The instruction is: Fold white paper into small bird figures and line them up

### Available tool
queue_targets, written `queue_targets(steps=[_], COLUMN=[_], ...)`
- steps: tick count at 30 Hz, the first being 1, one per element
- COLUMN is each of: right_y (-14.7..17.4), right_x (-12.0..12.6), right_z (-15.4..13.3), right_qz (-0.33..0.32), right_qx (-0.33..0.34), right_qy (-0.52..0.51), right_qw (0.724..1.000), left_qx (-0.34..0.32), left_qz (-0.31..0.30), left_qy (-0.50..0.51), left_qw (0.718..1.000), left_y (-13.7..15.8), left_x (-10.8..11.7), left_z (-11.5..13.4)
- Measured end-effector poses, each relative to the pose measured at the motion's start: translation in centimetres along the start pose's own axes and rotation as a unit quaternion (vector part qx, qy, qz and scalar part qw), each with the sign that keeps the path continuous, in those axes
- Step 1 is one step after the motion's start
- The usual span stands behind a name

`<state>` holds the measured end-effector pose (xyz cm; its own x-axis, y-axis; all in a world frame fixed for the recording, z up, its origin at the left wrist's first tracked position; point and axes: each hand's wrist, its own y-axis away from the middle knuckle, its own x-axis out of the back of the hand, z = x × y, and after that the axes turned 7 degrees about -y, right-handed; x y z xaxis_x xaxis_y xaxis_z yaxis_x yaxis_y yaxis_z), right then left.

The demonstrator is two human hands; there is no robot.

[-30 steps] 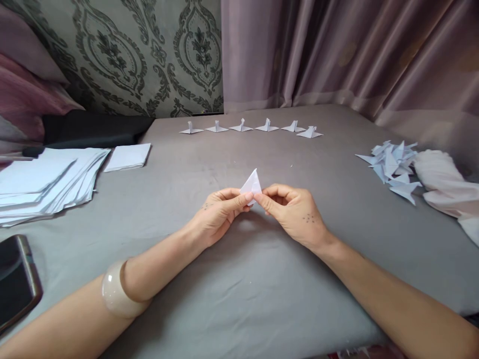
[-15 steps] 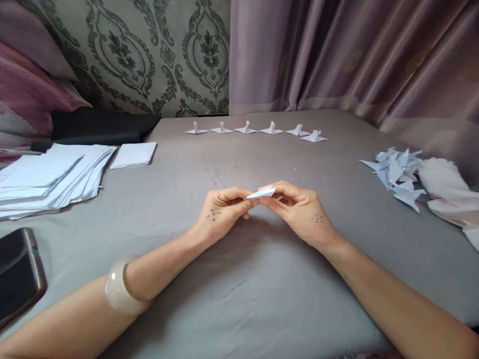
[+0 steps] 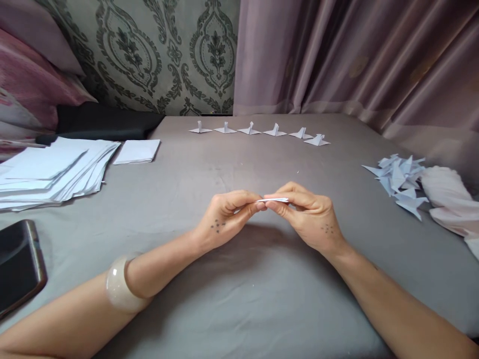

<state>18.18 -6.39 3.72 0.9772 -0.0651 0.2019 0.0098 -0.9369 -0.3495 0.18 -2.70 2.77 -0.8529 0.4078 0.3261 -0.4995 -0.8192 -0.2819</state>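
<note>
Between my two hands is a small piece of folded white paper, seen nearly edge-on above the grey cloth. My left hand pinches its left end between thumb and fingers. At the other end, my right hand presses the paper between thumb and forefinger. The fingertips of both hands almost meet, and they cover part of the folds. A pale bangle circles my left wrist.
Several folded paper birds stand in a row at the back. More folded paper pieces are heaped at right beside a pale cloth. Paper sheets, a smaller stack and a phone lie at left.
The folded paper has turned from showing its upper face to nearly edge-on, and sits slightly further right. Both hands have shifted a little right with it. The view has tilted slightly.
</note>
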Motion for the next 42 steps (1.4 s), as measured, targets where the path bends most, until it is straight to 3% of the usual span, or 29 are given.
queue_targets(steps=[4,9,15,19,24,28,31,36,39,42], right_y=[0.0,-0.1,-0.4,-0.6,-0.8,-0.6,-0.5,-0.6,-0.6,-0.6], right_x=[0.1,0.4,0.1,0.5,1.3,0.8,0.6,1.0,1.2,1.1], right_z=[-0.4,-0.7,-0.3,0.0,0.2,0.0,-0.2,0.1,0.2,0.2], right_qz=[0.010,0.000,0.012,0.048,-0.053,-0.120,-0.110,-0.049,-0.033,-0.036], right_qx=[-0.013,-0.085,-0.176,-0.200,-0.151,-0.108,-0.114,-0.181,-0.198,-0.198], right_qy=[0.000,-0.016,-0.104,-0.153,-0.154,-0.108,-0.102,-0.108,-0.109,-0.104], right_qw=[1.000,0.996,0.979,0.967,0.975,0.981,0.982,0.976,0.974,0.974], left_qx=[0.021,0.116,0.172,0.232,0.283,0.299,0.296,0.210,0.173,0.178], left_qz=[-0.017,-0.044,-0.093,-0.113,-0.167,-0.217,-0.209,-0.083,-0.052,-0.036], left_qy=[0.006,0.076,0.220,0.305,0.406,0.426,0.382,0.266,0.222,0.185], left_qw=[1.000,0.989,0.956,0.917,0.853,0.826,0.850,0.937,0.958,0.966], left_y=[0.0,-0.2,-0.6,-0.6,-0.7,-0.6,-0.5,-0.5,-0.5,-0.4], left_x=[0.1,0.2,0.1,0.1,0.4,0.4,0.2,0.2,0.2,0.2], left_z=[0.4,1.2,0.0,-0.8,-0.7,-0.6,-0.6,-0.5,-0.3,-0.3])
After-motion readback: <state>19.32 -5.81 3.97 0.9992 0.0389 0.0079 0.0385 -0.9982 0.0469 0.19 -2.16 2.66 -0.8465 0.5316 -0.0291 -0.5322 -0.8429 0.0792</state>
